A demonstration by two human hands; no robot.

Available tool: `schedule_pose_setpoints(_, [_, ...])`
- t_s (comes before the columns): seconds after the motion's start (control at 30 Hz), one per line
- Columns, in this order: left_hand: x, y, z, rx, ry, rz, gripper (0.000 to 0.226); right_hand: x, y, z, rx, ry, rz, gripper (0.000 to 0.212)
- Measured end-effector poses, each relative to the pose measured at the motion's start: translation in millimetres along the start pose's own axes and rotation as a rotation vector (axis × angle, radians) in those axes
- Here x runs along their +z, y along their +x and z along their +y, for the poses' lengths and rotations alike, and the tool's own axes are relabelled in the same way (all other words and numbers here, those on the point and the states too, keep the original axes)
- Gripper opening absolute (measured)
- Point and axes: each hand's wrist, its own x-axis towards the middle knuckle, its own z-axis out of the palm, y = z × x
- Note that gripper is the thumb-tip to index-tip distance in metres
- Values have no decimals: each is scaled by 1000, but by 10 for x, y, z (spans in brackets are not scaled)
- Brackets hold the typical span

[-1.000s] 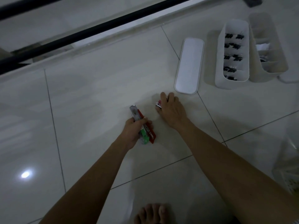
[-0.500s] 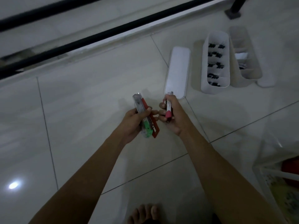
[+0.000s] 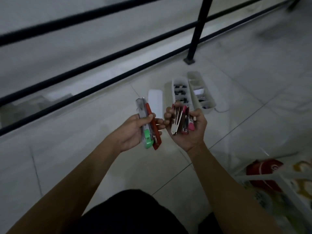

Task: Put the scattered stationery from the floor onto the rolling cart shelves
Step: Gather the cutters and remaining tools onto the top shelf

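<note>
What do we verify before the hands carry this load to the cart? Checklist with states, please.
1. Left hand grip: ok. The fingers curl round the green cutter and the red cutter together.
2. Right hand grip: ok. The pink stapler lies in the upturned palm with the fingers curled round it.
3. Cart located: ok. Its white frame shows at lower right.
4. Free room on a cart shelf: cannot tell, as it is blurred and cut off by the frame edge.
5. Floor picked up: not ok. The binder-clip organiser, the second organiser and the white lid lie on the tiles.
</note>
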Motion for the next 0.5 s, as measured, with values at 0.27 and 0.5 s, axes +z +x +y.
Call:
schedule_pose_setpoints(0.27, [828,-12,668,-45,162,-231,26,696,-626,-679,-290,-47,111,41])
schedule_pose_setpoints(0.5, [1527,-177,812,-68,280,-375,31,1049,-1319,-926,-443,-195,237,42])
